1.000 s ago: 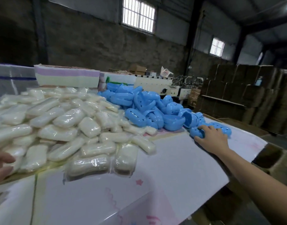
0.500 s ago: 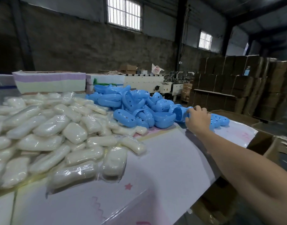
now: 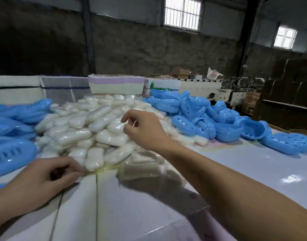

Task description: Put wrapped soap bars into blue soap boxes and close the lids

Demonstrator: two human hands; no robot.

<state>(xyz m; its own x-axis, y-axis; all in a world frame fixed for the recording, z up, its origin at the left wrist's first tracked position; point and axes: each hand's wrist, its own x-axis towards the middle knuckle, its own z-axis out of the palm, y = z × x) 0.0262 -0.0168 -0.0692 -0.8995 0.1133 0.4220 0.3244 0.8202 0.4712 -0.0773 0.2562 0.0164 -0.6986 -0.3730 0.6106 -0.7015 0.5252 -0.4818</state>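
Glossy white table (image 3: 236,171), seamed into sheets, catching window glare and a faint pink tint near the far right. Heaped across its middle, wrapped soap bars (image 3: 97,129) in clear film, a wide pale mound. To the right of the mound, a tangled pile of blue soap boxes (image 3: 201,119), open, holed shells spilling toward the table's right edge. More blue boxes (image 3: 12,129) stacked at the left edge. Right hand (image 3: 145,131) over the mound's near right slope, fingers curled, thumb and forefinger close together at the film of a bar; whether actually pinching it, cannot tell. Left hand (image 3: 45,176) low on the table at the mound's near edge, fingers curled in, nothing visibly held. Behind the table, pale foam blocks (image 3: 116,85) in a row. Beyond, a dark rough wall, barred windows (image 3: 182,13), a white machine (image 3: 201,87), stacked brown cartons (image 3: 288,84) along the right.
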